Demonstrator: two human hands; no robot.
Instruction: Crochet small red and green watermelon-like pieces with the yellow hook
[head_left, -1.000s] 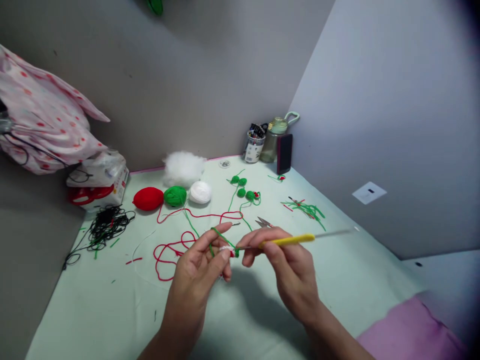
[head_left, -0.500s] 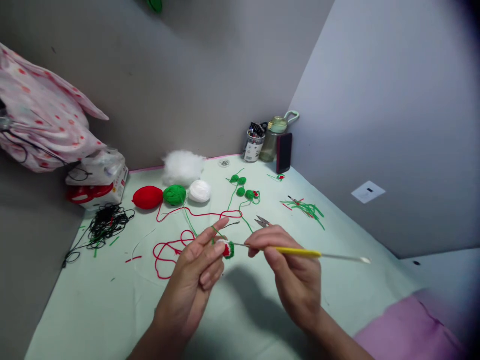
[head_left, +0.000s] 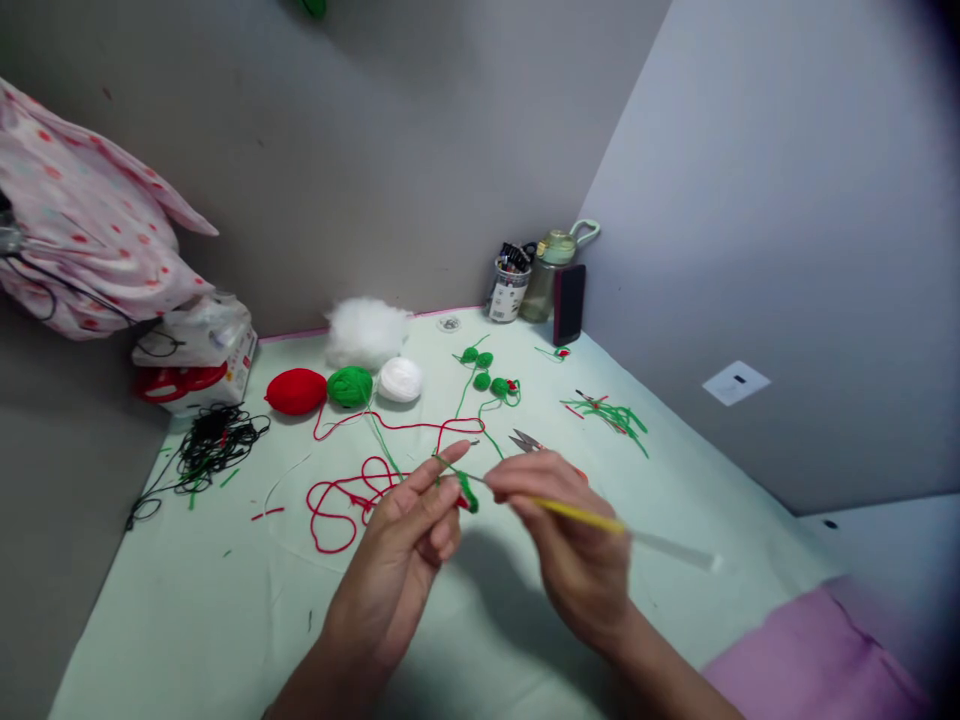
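My left hand pinches a small crochet piece with a green edge and some red, between thumb and fingers. Green yarn runs over its raised index finger. My right hand grips a crochet hook by its yellow handle, and the thin metal tip reaches to the green edge of the piece. The hook's far end is smeared by motion. Behind the right hand lie scissors, partly hidden. A green yarn ball sits between a red yarn ball and a white yarn ball.
White stuffing lies by the back wall. Small green crocheted balls and yarn scraps are on the table. A pen cup, a bottle and a phone stand in the corner. Black cord is heaped left.
The crochet piece has turned and shifted slightly right in my left hand, showing less of its face. My right hand has moved a little left, and the hook's rear end has swung down.
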